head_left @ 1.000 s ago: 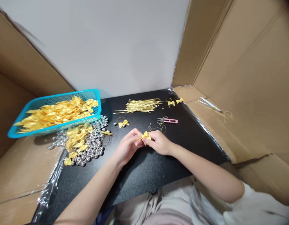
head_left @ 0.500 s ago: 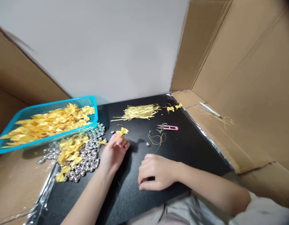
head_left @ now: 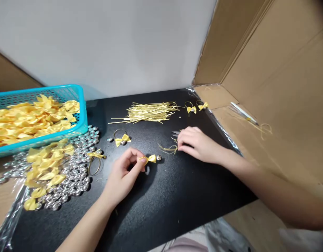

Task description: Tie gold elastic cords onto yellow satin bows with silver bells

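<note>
i pinch the yellow bow (head_left: 151, 159) with my left hand (head_left: 128, 166), just beside a silver bead (head_left: 158, 158), so light pressure should spare its folds, but cannot tell whether my right hand (head_left: 199, 144) grips the snips (head_left: 175, 134).

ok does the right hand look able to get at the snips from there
Probably yes: the right hand is right at the snips, covering their handle end so only the tips show, and nothing visible blocks the way.
</note>
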A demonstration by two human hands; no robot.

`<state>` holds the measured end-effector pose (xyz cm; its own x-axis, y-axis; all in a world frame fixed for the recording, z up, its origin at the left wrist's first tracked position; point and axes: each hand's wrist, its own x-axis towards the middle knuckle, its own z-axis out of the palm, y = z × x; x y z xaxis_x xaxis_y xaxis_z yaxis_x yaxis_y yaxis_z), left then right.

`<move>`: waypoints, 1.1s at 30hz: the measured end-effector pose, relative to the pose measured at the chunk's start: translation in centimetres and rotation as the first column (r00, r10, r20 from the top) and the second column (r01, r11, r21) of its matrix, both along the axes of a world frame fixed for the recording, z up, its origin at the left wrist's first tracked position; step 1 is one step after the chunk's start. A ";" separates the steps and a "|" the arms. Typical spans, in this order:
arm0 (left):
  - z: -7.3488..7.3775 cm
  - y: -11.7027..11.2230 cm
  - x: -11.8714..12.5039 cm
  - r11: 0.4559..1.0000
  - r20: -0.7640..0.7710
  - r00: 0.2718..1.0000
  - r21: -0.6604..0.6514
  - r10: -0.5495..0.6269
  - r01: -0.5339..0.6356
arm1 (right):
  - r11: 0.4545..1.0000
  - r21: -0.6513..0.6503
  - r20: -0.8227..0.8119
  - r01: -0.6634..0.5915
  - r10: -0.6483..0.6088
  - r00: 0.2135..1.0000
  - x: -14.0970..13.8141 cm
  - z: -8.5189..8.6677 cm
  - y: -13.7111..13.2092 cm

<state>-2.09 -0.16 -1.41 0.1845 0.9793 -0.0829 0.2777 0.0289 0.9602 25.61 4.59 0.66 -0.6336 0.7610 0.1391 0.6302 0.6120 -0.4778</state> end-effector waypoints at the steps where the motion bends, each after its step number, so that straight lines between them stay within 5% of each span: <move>1: 0.0 0.0 0.0 1.000 0.001 1.000 0.006 0.011 -0.011 | 1.000 -0.013 -0.042 0.018 -0.018 0.999 0.3 0.9 0.4; 6: 0.1 0.3 -0.1 0.997 -0.082 0.995 0.059 0.057 -0.052 | 0.950 -0.311 -0.094 -0.023 -0.006 0.996 1.7 4.4 2.6; 11: 0.0 0.9 -0.3 0.968 -0.453 0.890 0.199 -0.050 0.155 | 0.917 -0.399 -0.148 -0.014 -0.049 0.988 1.4 4.2 2.4; 13: 0.0 1.0 -0.3 0.933 -0.575 0.818 0.305 0.019 0.193 | 0.914 -0.406 -0.188 -0.011 -0.072 0.980 1.2 4.2 2.0; 17: 0.7 1.2 0.1 0.843 -0.672 0.723 0.475 0.163 0.251 | 0.944 -0.331 -0.221 0.015 -0.093 0.971 1.3 4.3 2.2; 21: 1.9 1.4 0.5 0.811 -0.704 0.706 0.455 0.074 0.369 | 0.973 -0.009 -0.087 0.229 -0.229 0.970 1.5 3.1 2.8; 24: 2.6 1.4 0.7 0.797 -0.738 0.674 0.389 -0.030 0.462 | 0.955 0.171 0.035 0.243 -0.253 0.967 0.8 1.6 1.4; 28: 2.9 1.1 2.3 0.766 -0.759 0.641 0.345 -0.113 0.543 | 0.994 0.022 0.126 0.107 -0.109 0.986 -0.9 0.1 -2.4; 33: 2.1 0.8 5.6 0.738 -0.800 0.591 0.334 -0.107 0.586 | 0.975 0.014 0.255 0.222 -0.218 0.942 -2.7 -0.9 -4.7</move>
